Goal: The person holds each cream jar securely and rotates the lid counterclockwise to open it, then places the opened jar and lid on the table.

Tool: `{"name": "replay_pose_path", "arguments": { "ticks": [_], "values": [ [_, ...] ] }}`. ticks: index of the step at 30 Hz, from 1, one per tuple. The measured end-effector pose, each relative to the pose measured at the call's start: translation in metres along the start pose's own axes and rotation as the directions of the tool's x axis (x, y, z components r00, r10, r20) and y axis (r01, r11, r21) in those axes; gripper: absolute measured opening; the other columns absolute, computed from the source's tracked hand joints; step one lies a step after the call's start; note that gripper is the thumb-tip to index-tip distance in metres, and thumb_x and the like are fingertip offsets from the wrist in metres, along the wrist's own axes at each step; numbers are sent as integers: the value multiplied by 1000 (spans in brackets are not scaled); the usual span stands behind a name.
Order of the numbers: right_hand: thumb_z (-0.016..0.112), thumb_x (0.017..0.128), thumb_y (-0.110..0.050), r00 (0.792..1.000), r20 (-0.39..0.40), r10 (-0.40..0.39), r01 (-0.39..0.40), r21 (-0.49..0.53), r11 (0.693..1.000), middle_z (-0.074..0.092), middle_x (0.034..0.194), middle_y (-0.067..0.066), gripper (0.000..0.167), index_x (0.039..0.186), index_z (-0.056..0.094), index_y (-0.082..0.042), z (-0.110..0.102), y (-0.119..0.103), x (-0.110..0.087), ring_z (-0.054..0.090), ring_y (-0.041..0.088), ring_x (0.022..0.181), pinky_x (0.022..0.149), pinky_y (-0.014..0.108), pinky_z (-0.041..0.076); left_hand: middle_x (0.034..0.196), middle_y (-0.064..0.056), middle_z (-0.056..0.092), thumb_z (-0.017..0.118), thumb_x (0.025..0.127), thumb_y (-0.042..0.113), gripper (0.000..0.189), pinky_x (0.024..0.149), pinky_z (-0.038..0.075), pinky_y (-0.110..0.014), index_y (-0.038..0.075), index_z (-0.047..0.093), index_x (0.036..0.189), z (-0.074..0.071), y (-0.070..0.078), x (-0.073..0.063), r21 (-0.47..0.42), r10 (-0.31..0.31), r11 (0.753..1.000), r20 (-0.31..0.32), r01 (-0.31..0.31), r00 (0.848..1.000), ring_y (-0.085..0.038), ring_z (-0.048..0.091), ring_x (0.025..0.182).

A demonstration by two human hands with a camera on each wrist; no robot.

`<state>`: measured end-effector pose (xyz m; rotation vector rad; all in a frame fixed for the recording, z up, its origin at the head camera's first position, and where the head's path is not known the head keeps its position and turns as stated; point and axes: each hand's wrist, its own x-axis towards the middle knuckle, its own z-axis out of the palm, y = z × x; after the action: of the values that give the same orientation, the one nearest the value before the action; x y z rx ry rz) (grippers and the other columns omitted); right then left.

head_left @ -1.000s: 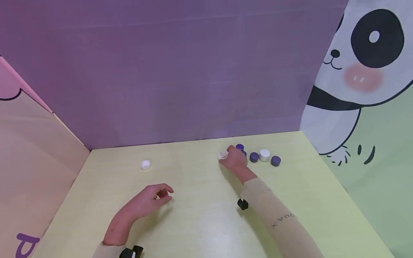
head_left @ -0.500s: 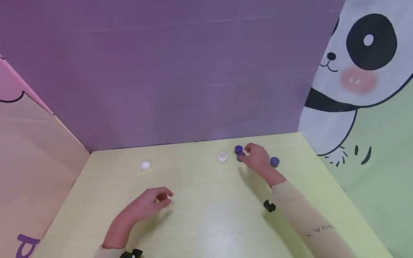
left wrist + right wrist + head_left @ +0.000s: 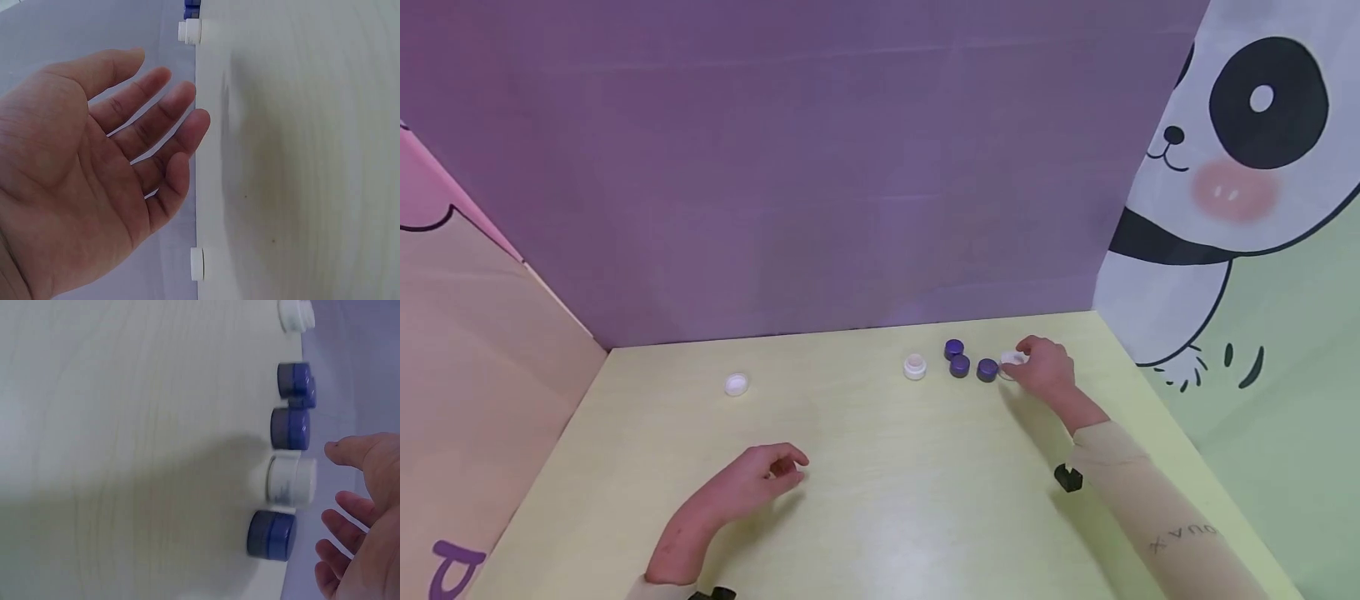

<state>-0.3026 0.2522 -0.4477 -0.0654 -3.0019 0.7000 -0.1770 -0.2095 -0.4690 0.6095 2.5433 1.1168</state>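
My right hand (image 3: 1047,367) reaches over a lidded white jar (image 3: 292,481) at the right of the table. Thumb and fingers are spread apart above it, holding nothing, and in the head view they partly cover it. A blue jar (image 3: 987,370) stands just left of that white one, and another blue jar (image 3: 272,535) on its other side is hidden behind the hand in the head view. My left hand (image 3: 758,479) hovers over the front left of the table, its fingers loosely bent and nothing in them.
Two more blue jars (image 3: 959,366) stand close together left of these. An open white jar (image 3: 914,367) stands further left on the pale table (image 3: 865,517). A white lid (image 3: 737,384) lies at the far left. A purple curtain-like backdrop (image 3: 850,167) rises behind.
My right hand has left the open white jar and moved right, past the blue jars, to the lidded white jar. The left hand has stayed almost in place.
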Motion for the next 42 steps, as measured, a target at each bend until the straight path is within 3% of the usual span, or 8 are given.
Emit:
{"name": "replay_pose_path", "arguments": {
  "ticks": [9,18,26,33,42],
  "values": [
    [69,83,-37,994,70,88,-86,-34,996,59,118,20,59,124,55,4,2,17,4,51,45,106,86,59,35,89,6,60,60,98,27,21,72,48,-29,11,64,112,1,2,1,13,-1,1000,1,1,1000,-13,56,83],
    [71,78,-42,989,115,92,-87,-46,995,64,107,14,52,111,64,-2,9,19,7,51,43,102,85,61,30,90,6,60,60,98,26,22,72,48,-29,10,64,112,1,5,1,10,0,1000,2,0,1000,-14,56,83],
    [71,77,-46,995,55,86,-84,-45,995,66,100,14,50,103,65,-3,15,23,7,54,41,96,81,58,33,90,5,60,60,98,25,21,70,49,-29,10,64,112,2,6,1,16,-5,1000,1,5,1000,-15,56,84],
    [68,81,-42,996,21,82,-81,-41,996,66,100,14,46,105,65,-3,15,24,7,54,42,95,80,58,34,92,4,61,59,98,25,21,70,49,-28,10,64,112,2,5,-1,14,-4,1000,1,4,1000,-15,56,85],
    [68,82,-34,998,-57,-13,16,51,999,65,100,17,48,111,60,2,7,5,-5,57,37,89,80,53,39,92,1,61,59,98,27,23,71,48,-29,10,64,113,1,10,2,21,-5,1000,-2,5,1000,-16,56,84]
  ]
}}
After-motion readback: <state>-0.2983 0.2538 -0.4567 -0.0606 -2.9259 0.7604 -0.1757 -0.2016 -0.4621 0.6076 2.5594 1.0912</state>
